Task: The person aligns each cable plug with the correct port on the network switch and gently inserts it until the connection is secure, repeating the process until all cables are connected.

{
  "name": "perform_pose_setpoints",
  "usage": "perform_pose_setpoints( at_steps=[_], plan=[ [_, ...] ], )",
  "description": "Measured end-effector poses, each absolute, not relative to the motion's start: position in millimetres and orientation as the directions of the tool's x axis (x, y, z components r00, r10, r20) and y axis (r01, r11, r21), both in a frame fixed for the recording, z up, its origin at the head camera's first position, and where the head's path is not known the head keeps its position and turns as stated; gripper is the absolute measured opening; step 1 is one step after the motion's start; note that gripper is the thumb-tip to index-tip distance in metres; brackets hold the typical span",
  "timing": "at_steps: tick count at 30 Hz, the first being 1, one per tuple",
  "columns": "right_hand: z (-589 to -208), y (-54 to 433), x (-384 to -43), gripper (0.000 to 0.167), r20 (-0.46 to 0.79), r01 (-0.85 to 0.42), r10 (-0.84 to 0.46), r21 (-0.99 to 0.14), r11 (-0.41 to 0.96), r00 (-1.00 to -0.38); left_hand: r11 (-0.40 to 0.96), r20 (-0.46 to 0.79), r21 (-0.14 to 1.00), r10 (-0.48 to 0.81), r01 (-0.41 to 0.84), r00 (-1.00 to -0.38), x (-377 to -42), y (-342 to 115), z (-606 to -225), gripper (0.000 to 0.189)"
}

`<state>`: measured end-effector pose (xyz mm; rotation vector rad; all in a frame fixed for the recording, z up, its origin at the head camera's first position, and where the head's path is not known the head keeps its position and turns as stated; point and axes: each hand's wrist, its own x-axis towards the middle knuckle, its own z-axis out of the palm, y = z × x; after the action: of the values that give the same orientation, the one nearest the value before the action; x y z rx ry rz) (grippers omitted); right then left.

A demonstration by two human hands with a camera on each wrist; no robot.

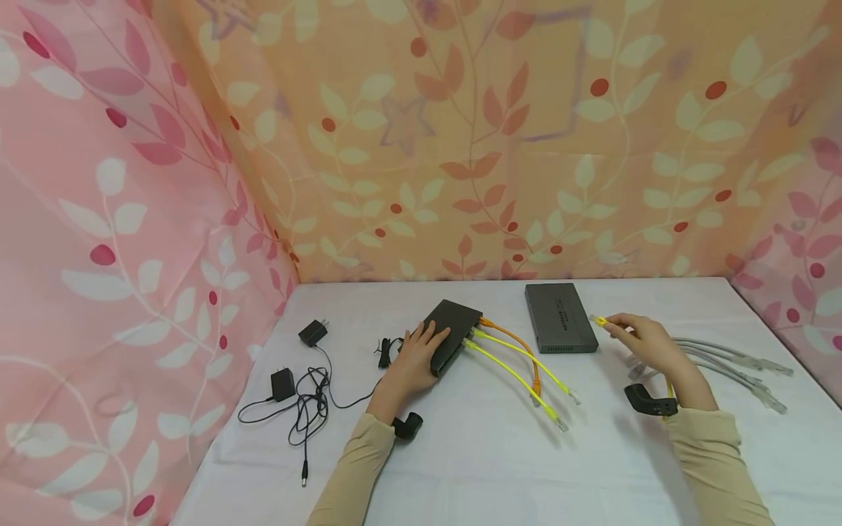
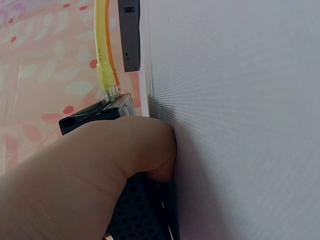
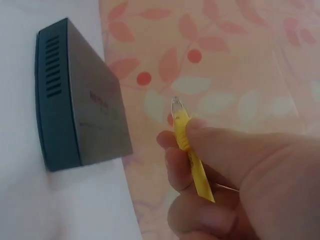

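My left hand (image 1: 413,361) holds a black network switch (image 1: 455,318), fingers spread over its top and thumb against its near side. In the left wrist view that thumb (image 2: 150,145) bends against the switch's perforated side (image 2: 135,210). Two yellow network cables (image 1: 509,369) and an orange network cable (image 1: 520,340) run from the switch's right edge. My right hand (image 1: 647,343) pinches another yellow network cable (image 3: 186,137) between thumb and fingers, just behind its clear plug (image 3: 175,103). The plug points toward a grey network switch (image 1: 559,318) and stands apart from it.
Several grey network cables (image 1: 730,361) lie right of my right hand. At the left are two black power adapters (image 1: 283,383) with tangled thin cords (image 1: 314,402). A white cloth covers the table (image 1: 473,475); patterned curtains (image 1: 460,146) hang behind and at the sides.
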<state>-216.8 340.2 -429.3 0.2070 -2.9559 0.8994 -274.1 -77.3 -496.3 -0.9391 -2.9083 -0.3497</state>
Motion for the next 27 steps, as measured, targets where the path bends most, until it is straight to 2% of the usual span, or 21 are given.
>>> perform_pose_setpoints(
  at_steps=[7, 16, 27],
  plan=[
    [-424, 328, -214, 0.040, 0.123, -0.159, -0.109, -0.551, 0.819, -0.986, 0.786, 0.136, 0.193, 0.571, 0.587, -0.809, -274, -77, -498, 0.089],
    [-409, 308, -207, 0.044, 0.103, -0.156, -0.117, -0.604, 0.782, -0.988, 0.787, 0.138, 0.181, 0.573, 0.590, -0.808, -274, -78, -497, 0.090],
    [-403, 276, -201, 0.032, 0.111, -0.220, -0.195, -0.655, 0.723, -0.974, 0.783, 0.145, 0.195, 0.573, 0.591, -0.807, -274, -78, -497, 0.090]
  ],
)
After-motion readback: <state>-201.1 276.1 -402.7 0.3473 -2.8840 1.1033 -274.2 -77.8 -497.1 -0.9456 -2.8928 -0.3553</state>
